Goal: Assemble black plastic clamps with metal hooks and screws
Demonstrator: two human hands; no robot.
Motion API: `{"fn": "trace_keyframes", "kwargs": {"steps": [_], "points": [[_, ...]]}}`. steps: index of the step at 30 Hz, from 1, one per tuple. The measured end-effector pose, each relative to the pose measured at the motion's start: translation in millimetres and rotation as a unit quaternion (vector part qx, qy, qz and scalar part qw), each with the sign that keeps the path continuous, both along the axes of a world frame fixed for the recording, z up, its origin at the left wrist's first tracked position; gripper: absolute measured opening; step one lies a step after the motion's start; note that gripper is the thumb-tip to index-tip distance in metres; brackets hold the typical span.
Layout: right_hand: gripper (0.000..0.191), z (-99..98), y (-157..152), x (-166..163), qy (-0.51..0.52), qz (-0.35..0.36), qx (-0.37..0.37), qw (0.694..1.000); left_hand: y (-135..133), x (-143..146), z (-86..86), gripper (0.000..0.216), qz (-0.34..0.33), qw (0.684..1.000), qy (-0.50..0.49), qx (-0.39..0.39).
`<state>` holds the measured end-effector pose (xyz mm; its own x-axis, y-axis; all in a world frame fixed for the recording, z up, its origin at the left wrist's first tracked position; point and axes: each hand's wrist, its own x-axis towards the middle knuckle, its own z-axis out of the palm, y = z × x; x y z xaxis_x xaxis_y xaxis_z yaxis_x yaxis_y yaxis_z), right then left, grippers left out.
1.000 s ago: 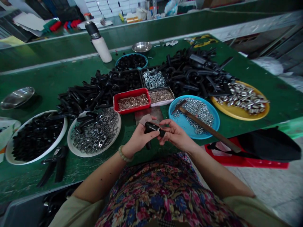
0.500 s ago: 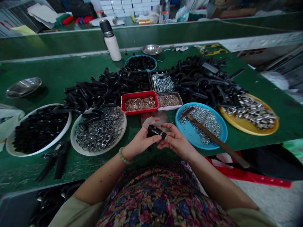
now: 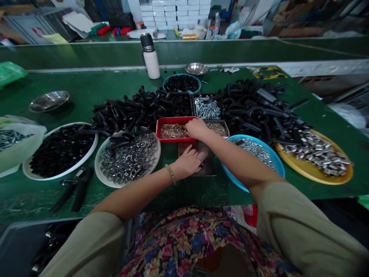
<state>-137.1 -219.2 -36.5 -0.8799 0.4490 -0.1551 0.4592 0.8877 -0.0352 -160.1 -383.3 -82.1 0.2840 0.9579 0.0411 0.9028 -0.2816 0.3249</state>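
Observation:
My left hand [image 3: 188, 162], a bead bracelet at its wrist and pale tape on one finger, rests low over a flat metal plate [image 3: 209, 169]. Just a dark bit of a small black part [image 3: 201, 166] shows beneath its fingers; the rest is hidden. My right hand [image 3: 196, 129] reaches across to the right end of a red tray [image 3: 159, 134] of thin coppery pins [image 3: 173, 130]. Its bent fingertips are down among the pins, and whatever they pinch is hidden. Beside that tray stands a tray of small brownish pieces [image 3: 217, 129], partly behind my right wrist.
A white plate of metal rings [image 3: 127, 161] lies left, a blue plate of small metal parts [image 3: 255, 152] right, partly under my right forearm. Black handle-like parts [image 3: 121, 111] are heaped behind. Farther out are screws [image 3: 206, 107], a yellow plate [image 3: 314, 175], black-handled pliers-like tool [image 3: 73, 188] and flask [image 3: 151, 63].
My right hand has left the black part and moved forward into the red tray. My left hand has turned palm down over the metal plate. The view has shifted, and my arm hides most of the hammer.

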Motion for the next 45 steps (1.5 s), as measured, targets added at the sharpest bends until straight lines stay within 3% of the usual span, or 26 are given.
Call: {"fn": "trace_keyframes", "kwargs": {"steps": [3, 7, 12, 17, 19, 23, 26, 29, 34, 39, 43, 45], "points": [[0.020, -9.5, 2.3, -18.6, -0.022, 0.013, -0.009, 1.000, -4.3, 3.8, -8.3, 0.054, 0.015, 0.999, 0.003, 0.031], [0.029, -15.3, 2.6, -11.1, -0.007, 0.023, -0.008, 1.000, -17.1, 5.1, -11.3, 0.043, 0.100, 0.993, -0.044, 0.045], [0.023, -15.2, 2.8, -7.5, 0.010, 0.025, -0.026, 0.999, -14.4, 10.9, -16.1, 0.058, 0.170, 0.981, -0.092, 0.003], [0.030, -10.3, 2.3, -6.2, 0.076, -0.004, -0.028, 0.997, -13.7, 11.3, -20.0, 0.060, 0.170, 0.981, -0.095, 0.012], [0.029, -7.3, 1.6, 7.0, 0.130, -0.029, -0.053, 0.990, -15.0, 10.7, -21.1, 0.061, 0.169, 0.981, -0.096, 0.022], [0.014, -9.8, -6.6, 62.8, 0.254, -0.070, -0.183, 0.947, -15.3, 11.9, -21.5, 0.062, 0.182, 0.978, -0.097, 0.015], [0.016, -21.4, -19.8, 108.3, 0.248, -0.078, -0.272, 0.927, -13.9, 13.7, -20.3, 0.059, 0.192, 0.976, -0.102, 0.012], [0.017, -32.8, -33.7, 132.7, 0.223, -0.116, -0.321, 0.913, -13.3, 14.8, -19.1, 0.055, 0.201, 0.974, -0.100, 0.013], [0.010, -34.6, -45.9, 130.3, 0.166, -0.125, -0.232, 0.950, -13.9, 14.6, -19.4, 0.053, 0.206, 0.974, -0.093, 0.015], [0.015, -33.3, -57.4, 119.5, 0.077, -0.032, -0.060, 0.995, -13.7, 13.6, -23.9, 0.059, 0.202, 0.975, -0.087, 0.024], [0.021, -34.6, -63.5, 128.1, 0.043, 0.046, 0.015, 0.998, -13.2, 13.0, -28.0, 0.063, 0.202, 0.975, -0.086, 0.035], [0.030, -33.3, -58.7, 147.9, 0.063, 0.013, 0.044, 0.997, -13.2, 12.7, -29.1, 0.062, 0.203, 0.975, -0.089, 0.036]]}}
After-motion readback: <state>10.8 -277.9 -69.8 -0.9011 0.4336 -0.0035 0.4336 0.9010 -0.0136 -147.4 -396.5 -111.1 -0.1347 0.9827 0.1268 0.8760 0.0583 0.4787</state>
